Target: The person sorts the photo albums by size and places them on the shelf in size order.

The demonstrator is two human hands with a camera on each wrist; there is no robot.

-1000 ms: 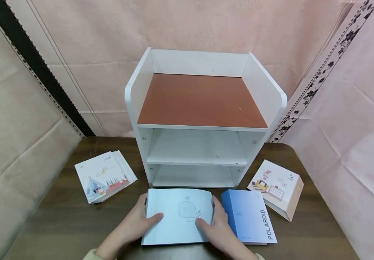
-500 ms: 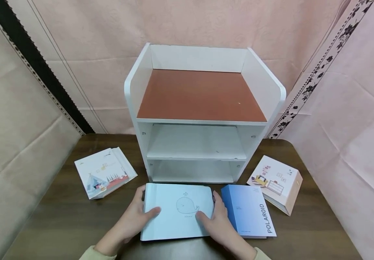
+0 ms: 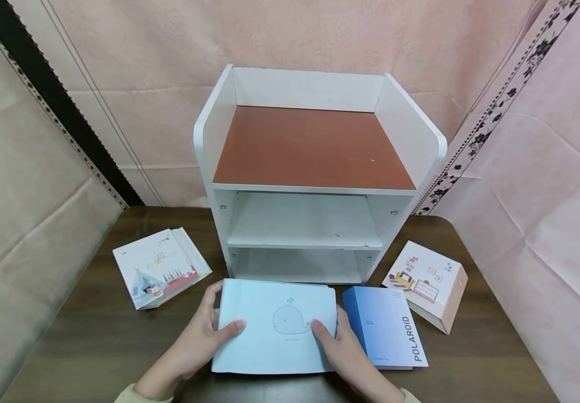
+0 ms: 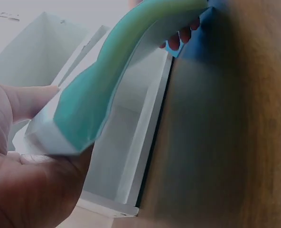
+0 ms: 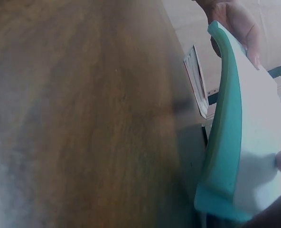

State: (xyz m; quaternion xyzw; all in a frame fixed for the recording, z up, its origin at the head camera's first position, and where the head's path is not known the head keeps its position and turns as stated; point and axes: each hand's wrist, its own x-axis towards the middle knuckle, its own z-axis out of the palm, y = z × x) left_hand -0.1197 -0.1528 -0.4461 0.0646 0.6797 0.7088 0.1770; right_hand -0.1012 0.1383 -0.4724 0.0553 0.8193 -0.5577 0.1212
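your left hand [image 3: 196,341] and right hand [image 3: 337,350] grip the whale book [image 3: 275,327] by its two side edges at lower centre of the frame, thumbs curled onto the cover, the book raised off the tabletop [image 3: 88,347]. just right of it lies the blue polaroid book [image 3: 388,333]. beyond, at centre, stands the white shelf unit [image 3: 312,179], a picture book [image 3: 159,268] well apart at its left.
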